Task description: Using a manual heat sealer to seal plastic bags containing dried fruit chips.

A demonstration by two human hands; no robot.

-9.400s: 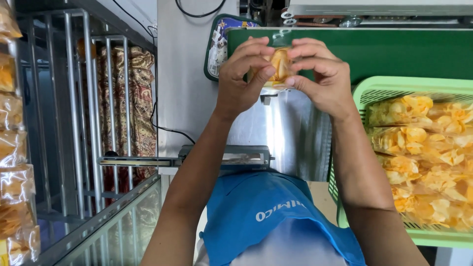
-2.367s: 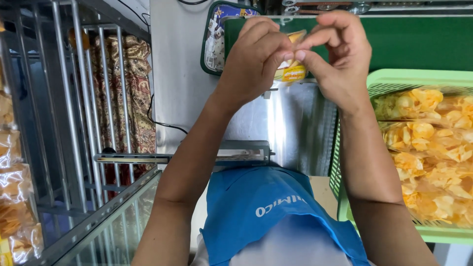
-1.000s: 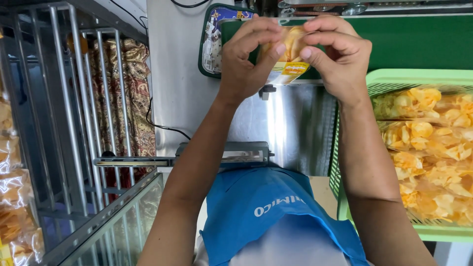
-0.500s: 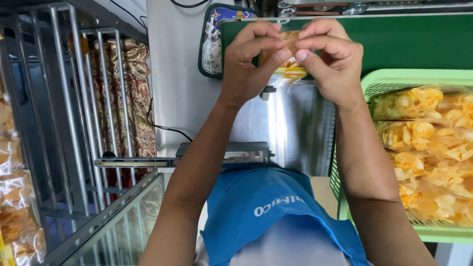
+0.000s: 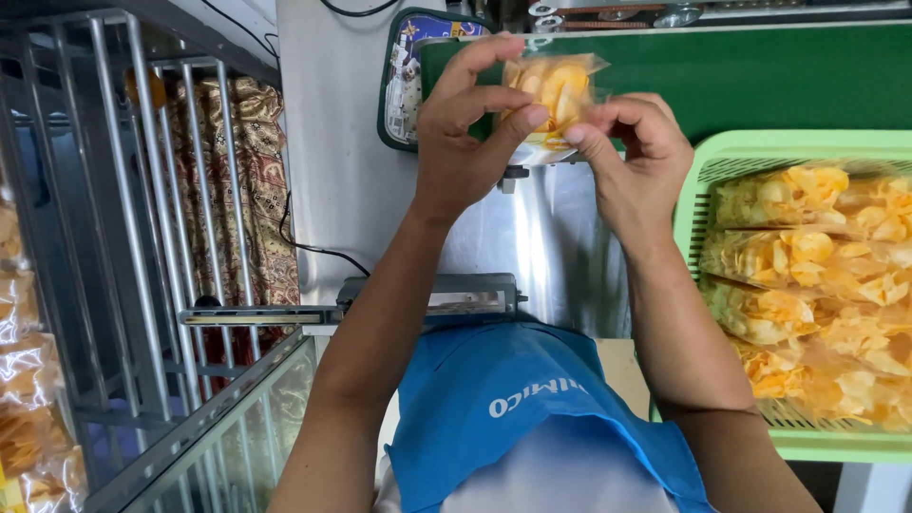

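Since half a second ago the small clear plastic bag of yellow chips (image 5: 551, 95) sits higher, left hand (image 5: 465, 133) and right hand (image 5: 632, 152) fingertips pinched shut on its lower edge over the green conveyor belt (image 5: 760, 76).

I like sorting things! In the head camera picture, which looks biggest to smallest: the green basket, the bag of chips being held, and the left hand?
1. green basket
2. left hand and bag of chips: these look about alike, so I won't rank them.

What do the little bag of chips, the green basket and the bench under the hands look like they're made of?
Bag of chips: thin clear plastic film, glossy, contents showing through. Green basket: moulded plastic, matte, slotted walls. Bench: probably stainless steel, brushed and streakily reflective.
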